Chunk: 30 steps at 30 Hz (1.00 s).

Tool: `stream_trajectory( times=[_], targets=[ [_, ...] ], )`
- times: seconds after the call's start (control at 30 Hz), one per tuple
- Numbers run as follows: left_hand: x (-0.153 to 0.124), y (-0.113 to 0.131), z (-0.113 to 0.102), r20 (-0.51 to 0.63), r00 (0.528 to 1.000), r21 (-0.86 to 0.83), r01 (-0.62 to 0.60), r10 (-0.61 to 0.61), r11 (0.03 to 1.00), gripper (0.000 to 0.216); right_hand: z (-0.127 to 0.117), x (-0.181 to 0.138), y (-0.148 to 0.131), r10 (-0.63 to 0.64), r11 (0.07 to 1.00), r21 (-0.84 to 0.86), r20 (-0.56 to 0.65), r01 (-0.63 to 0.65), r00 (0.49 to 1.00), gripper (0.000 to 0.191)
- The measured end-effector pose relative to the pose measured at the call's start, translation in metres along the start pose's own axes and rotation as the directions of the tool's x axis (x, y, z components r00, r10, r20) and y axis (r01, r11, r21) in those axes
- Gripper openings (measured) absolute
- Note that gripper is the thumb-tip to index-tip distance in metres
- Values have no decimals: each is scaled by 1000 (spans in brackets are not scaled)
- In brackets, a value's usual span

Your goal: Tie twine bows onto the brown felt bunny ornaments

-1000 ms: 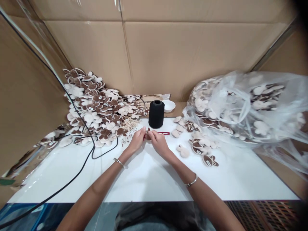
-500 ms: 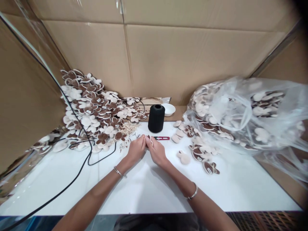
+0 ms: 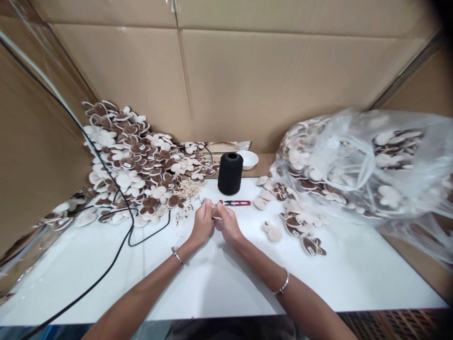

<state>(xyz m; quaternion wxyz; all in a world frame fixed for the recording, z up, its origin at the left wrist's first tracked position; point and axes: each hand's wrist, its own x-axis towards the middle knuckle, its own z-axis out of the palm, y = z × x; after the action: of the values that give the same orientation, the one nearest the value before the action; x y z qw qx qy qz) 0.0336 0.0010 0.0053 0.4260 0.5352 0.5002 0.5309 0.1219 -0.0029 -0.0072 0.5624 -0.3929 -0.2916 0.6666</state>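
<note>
My left hand (image 3: 202,223) and my right hand (image 3: 226,222) meet over the white table (image 3: 219,278), fingers pinched together on one small bunny-shaped felt piece (image 3: 215,211) that is mostly hidden between them. A black spool of thread (image 3: 230,173) stands just beyond the hands. Red-handled thread snips (image 3: 238,203) lie flat right behind my right hand. A heap of thin pale string loops (image 3: 188,189) lies to the left of the spool.
A big pile of brown and cream bunny pieces (image 3: 134,160) fills the back left. A clear plastic bag (image 3: 368,165) of more pieces sits at right, with loose ones (image 3: 297,222) spilled beside it. A black cable (image 3: 116,245) crosses the left. A white bowl (image 3: 247,159) stands behind the spool. Cardboard walls (image 3: 269,80) enclose the table.
Both hands have drawn slightly toward me and closed tighter around the small piece. The view has shifted a little; nothing else on the table has moved.
</note>
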Motion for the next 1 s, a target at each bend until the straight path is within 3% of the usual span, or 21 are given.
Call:
stream_trajectory(
  times=[0.2,0.43,0.63,0.87,1.0],
  targets=[
    [2,-7,3,-27,994,-173,98,-105,980,44,3,1,-2,21,996,82,22,-23,1000,48],
    [0,-12,7,6,970,-443,222,-245,869,46,7,0,-8,58,989,130,53,-64,997,50],
    [1,-6,10,33,951,-550,273,-306,789,48,6,-1,-10,73,989,125,68,-81,995,48],
    [1,1,9,94,908,-516,394,-407,760,46,4,2,-6,32,994,97,95,-41,995,45],
    [10,13,3,151,867,-617,458,-475,640,48,5,3,-5,-4,985,174,37,-3,999,41]
  ],
)
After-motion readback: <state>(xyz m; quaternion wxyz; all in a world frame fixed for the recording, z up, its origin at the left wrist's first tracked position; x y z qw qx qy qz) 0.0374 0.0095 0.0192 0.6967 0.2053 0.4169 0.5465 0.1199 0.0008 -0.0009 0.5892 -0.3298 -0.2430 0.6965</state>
